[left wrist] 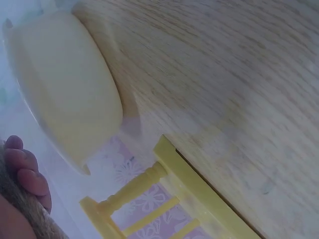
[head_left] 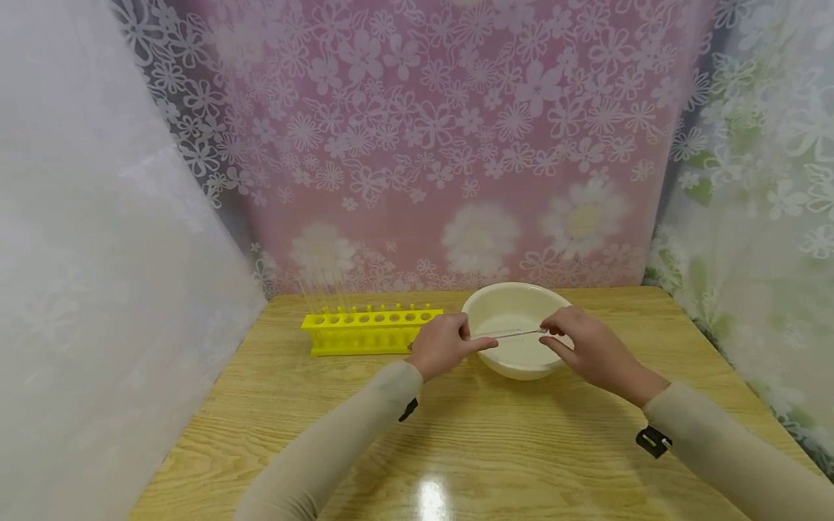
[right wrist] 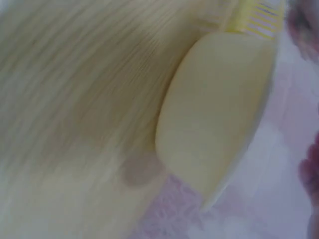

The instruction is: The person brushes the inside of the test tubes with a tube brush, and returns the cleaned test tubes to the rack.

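Over the white basin [head_left: 515, 370], my left hand [head_left: 446, 346] grips a test tube brush whose thin wire handle [head_left: 517, 334] runs to the right. The brush's brownish bristles [left wrist: 22, 199] show beside the curled left fingers in the left wrist view. At the far end of the wire, my right hand [head_left: 589, 351] pinches the tip between thumb and fingers. In the right wrist view only a few right fingers [right wrist: 311, 172] appear at the edge. Inside the basin a faint clear outline shows on the bottom.
Left of the basin stands a yellow test tube rack [head_left: 371, 318], with several clear test tubes [head_left: 322, 293] upright at its left end. Everything stands on a wood-grain table [head_left: 495, 449]. Flowered curtains [head_left: 430, 145] hang behind and at both sides.
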A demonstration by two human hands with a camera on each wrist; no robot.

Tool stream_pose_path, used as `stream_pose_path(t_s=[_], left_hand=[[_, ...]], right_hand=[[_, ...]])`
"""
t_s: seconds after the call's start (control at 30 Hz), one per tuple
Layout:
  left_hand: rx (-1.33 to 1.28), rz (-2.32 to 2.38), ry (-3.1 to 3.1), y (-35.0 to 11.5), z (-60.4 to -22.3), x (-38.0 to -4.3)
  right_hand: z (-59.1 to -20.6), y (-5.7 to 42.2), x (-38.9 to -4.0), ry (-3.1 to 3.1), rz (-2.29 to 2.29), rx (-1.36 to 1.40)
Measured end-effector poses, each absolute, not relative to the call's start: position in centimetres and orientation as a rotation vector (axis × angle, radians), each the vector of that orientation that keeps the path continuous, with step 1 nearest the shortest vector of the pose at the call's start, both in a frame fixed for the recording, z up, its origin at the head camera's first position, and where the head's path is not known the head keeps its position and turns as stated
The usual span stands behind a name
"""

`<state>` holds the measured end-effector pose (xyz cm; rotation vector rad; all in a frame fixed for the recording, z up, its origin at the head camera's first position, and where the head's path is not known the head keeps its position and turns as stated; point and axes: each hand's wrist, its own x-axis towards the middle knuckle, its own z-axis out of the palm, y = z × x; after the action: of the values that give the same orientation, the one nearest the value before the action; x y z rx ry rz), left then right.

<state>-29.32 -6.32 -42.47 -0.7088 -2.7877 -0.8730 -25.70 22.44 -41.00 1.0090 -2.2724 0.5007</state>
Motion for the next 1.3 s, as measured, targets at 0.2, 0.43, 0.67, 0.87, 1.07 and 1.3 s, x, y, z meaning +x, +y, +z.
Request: stream_pose_path(t_s=[0.2,0.43,0.67,0.87,1.07,1.3], left_hand=[[-0.736,-0.978,-2.822,-6.4,-42.3,-29.1],[-0.744,-0.918,-2.789,-6.3,-42.3,-28.8],[-0.793,-0.916,-2.742,-6.3,-42.4,-28.7],[-0.786,-0.827,-2.710,-6.2,-42.4,-28.6],[-0.801,-0.594,-2.619,-5.9,-42.7,-28.6],[-0.800,-0.531,-2.593,-5.9,-42.7,-28.6]], right_hand=[[-41.0,22.5,-26.2,-1.926,0.174,1.200],[-40.7,22.7,-26.0,-1.926,0.176,1.277],[-40.0,22.6,-25.2,-1.898,0.149,1.322],[-40.4,22.5,-24.8,-2.279,0.540,1.168],[-40.2,22.3,-24.7,-2.719,1.553,0.740],[-40.7,22.1,-24.8,-2.739,1.571,0.609]])
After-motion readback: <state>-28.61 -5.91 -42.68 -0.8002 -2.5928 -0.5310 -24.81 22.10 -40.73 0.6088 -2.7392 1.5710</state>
